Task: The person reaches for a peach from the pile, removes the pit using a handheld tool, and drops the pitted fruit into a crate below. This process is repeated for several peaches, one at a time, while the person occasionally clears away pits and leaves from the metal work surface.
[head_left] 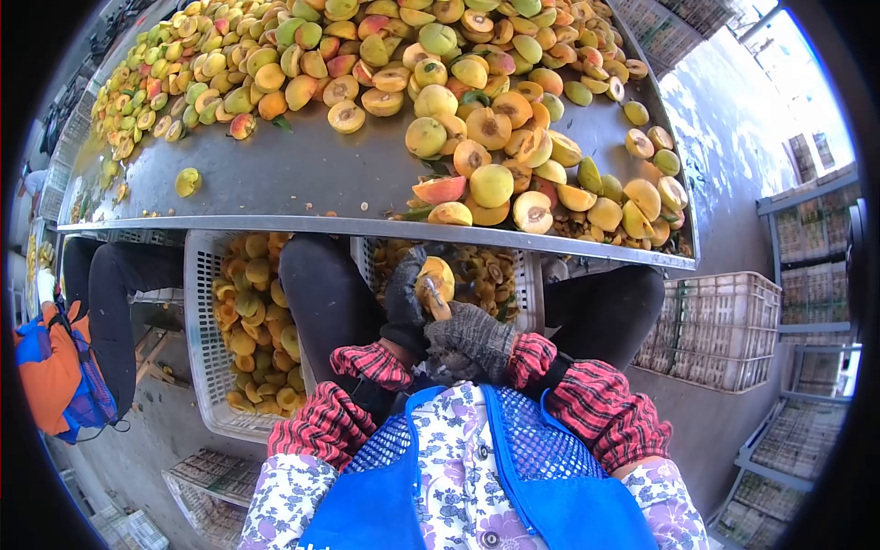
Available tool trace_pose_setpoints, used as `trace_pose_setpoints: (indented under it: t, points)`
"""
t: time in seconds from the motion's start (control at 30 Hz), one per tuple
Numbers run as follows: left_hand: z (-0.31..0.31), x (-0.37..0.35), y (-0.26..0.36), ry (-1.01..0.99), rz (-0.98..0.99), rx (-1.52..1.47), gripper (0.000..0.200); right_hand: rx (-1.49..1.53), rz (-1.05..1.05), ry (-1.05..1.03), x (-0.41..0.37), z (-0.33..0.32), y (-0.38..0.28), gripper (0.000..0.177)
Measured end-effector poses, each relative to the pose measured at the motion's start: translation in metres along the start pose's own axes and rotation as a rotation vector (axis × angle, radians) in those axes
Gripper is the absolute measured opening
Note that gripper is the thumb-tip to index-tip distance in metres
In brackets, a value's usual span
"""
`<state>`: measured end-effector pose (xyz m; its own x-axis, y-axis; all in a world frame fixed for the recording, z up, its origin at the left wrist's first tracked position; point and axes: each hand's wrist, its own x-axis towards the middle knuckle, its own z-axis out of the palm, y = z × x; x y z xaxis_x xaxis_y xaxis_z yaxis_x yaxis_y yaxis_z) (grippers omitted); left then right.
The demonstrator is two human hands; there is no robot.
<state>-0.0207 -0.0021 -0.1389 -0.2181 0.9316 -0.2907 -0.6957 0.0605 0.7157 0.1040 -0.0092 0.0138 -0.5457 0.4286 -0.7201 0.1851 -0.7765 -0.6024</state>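
My left hand [403,293], in a dark glove, is closed round a yellow peach half [436,275] in front of my lap. My right hand [472,339], in a grey knit glove, grips a small tool with a tan handle [437,304]. The tool's upper end meets the peach; its exact shape is too small to tell. Below both hands, between my knees, a white crate [526,284] holds peach pieces and scraps [490,275]. Just beyond is a metal table [302,174] heaped with halved peaches [489,128], some with the pit showing.
Left of my leg stands a white crate [203,348] full of peach halves [261,330]. A person in dark trousers [137,275] sits farther left. Stacked crates [710,330] stand on the right. The table's metal edge [367,225] runs above my knees.
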Motion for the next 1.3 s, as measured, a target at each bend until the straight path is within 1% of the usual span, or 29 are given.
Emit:
trace_pose_setpoints:
  t: [0.07,0.13,0.2,0.3,0.4,0.5,0.57,0.6,0.63,0.7,0.8,0.83,0.87,0.9,0.93,0.97,1.0,1.07,1.1,1.13,1.17,1.2,1.23,1.27,1.3]
  points:
    - [0.001,-0.002,0.002,-0.008,0.103,0.202,0.029,-0.092,-0.200,-0.043,0.006,-0.002,0.010,0.015]
    - [0.010,-0.009,0.014,-0.021,0.225,0.456,0.029,-0.108,-0.217,-0.026,0.009,-0.003,0.012,0.013]
    - [0.035,-0.027,0.046,-0.036,0.362,0.763,0.028,-0.046,-0.048,0.048,0.006,0.004,0.004,0.015]
    - [0.033,-0.028,0.048,-0.053,0.623,1.108,0.027,-0.346,-0.077,0.204,0.015,0.009,0.008,0.017]
    - [0.033,-0.025,0.036,0.083,0.331,0.701,0.025,-0.476,-0.064,0.281,0.020,0.009,0.013,0.020]
    - [0.048,-0.028,0.047,0.168,0.149,0.544,0.024,-0.618,-0.158,0.332,0.025,0.007,0.021,0.025]
    - [0.055,-0.034,0.053,0.185,0.058,0.454,0.023,-0.683,-0.181,0.334,0.020,0.007,0.019,0.032]
    - [0.053,-0.035,0.052,0.131,0.012,0.405,0.023,-0.717,-0.193,0.336,0.018,0.006,0.017,0.035]
    - [0.050,-0.036,0.051,0.079,-0.036,0.358,0.023,-0.740,-0.218,0.379,0.018,0.005,0.016,0.035]
    - [0.030,-0.037,0.043,-0.145,-0.137,0.257,0.023,-0.784,-0.266,0.466,0.016,0.005,0.016,0.034]
    - [0.033,-0.025,0.044,0.006,-0.070,0.275,0.026,-0.604,-0.362,0.550,0.018,-0.001,0.022,0.032]
    - [0.031,-0.030,0.052,-0.044,0.045,0.435,0.026,-0.528,-0.365,0.533,0.015,-0.006,0.020,0.032]
    - [0.038,-0.037,0.066,-0.075,0.169,0.592,0.026,-0.560,-0.385,0.591,0.012,-0.007,0.018,0.033]
    - [0.045,-0.041,0.079,-0.018,0.076,0.346,0.026,-0.589,-0.408,0.649,0.009,-0.008,0.016,0.034]
    - [0.049,-0.043,0.089,-0.012,0.136,0.345,0.027,-0.619,-0.433,0.709,0.007,-0.010,0.015,0.035]
    - [0.054,-0.046,0.099,-0.006,0.196,0.344,0.027,-0.641,-0.418,0.725,0.010,-0.017,0.020,0.029]
    - [0.055,-0.048,0.110,-0.049,0.407,0.587,0.030,-0.926,-0.296,0.525,0.018,-0.029,0.026,0.029]
    - [0.074,-0.061,0.179,-0.094,0.054,0.007,0.028,-1.451,-0.021,0.085,0.039,-0.060,0.047,0.029]
    - [0.055,-0.053,0.187,0.047,0.170,0.010,0.028,-1.590,-0.053,-0.067,0.046,-0.078,0.071,0.030]
    - [0.031,-0.044,0.196,0.188,0.290,0.010,0.028,-1.583,-0.057,-0.077,0.048,-0.082,0.078,0.031]
    - [0.005,-0.039,0.212,0.202,0.473,0.385,0.026,-1.576,-0.062,-0.087,0.049,-0.086,0.085,0.032]
    - [-0.017,-0.034,0.226,0.247,0.536,0.610,0.025,-1.417,-0.035,0.040,0.047,-0.079,0.080,0.032]
    - [-0.039,-0.029,0.240,0.311,0.598,0.833,0.024,-1.387,0.000,0.043,0.047,-0.079,0.082,0.033]
    - [-0.046,-0.025,0.248,0.405,0.545,0.900,0.024,-1.357,0.034,0.048,0.047,-0.079,0.083,0.034]
    - [-0.049,-0.018,0.249,0.487,0.646,1.319,0.029,-1.456,0.070,-0.065,0.052,-0.082,0.086,0.035]
